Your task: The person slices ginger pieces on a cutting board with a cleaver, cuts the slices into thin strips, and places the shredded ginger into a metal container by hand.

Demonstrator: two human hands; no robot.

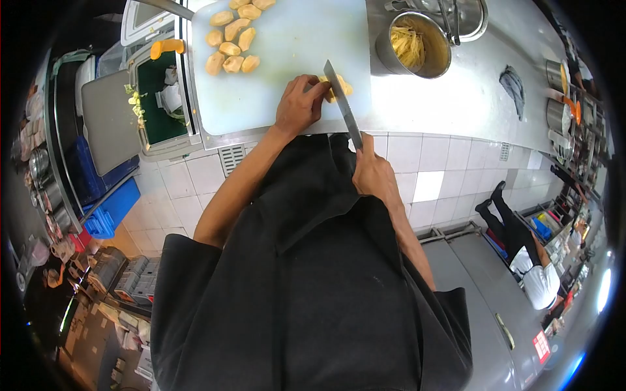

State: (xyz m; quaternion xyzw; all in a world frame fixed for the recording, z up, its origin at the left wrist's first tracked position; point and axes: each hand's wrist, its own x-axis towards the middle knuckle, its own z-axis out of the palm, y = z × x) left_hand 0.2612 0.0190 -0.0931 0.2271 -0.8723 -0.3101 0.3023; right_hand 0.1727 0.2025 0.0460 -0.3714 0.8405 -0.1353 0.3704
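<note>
The steel worktop (pixel 460 98) is being covered on its left part by a white cutting board (pixel 293 45), a broad, flat slab which is presumably being steadied by its own weight. To the right of the board, a round steel pot (pixel 385 57) is being partly filled by pale yellow strips (pixel 409 47); the pot is likely being made only moderately heavy by them, and its rim or walls are best suited to being grasped. The knife (pixel 342 98), stiff, thin and sharp, is being gripped at the handle by the right hand (pixel 377 171), whose fingers are being closed around it; the handle is the only safe hold. On the far left of the board, a group of peeled root pieces (pixel 236 29) is being borne, firm, dense and light by their look, and probably slippery where moist. Nearer the board's right edge, the cut root piece (pixel 346 86) is being crossed by the blade and held at its left end by the left hand (pixel 298 107), its fingers being curled narrow; its slices may easily be slid apart, so it is best being pressed from above, with fingertips tucked back. Whether the board is being touched by the cutting edge cannot be told.
</note>
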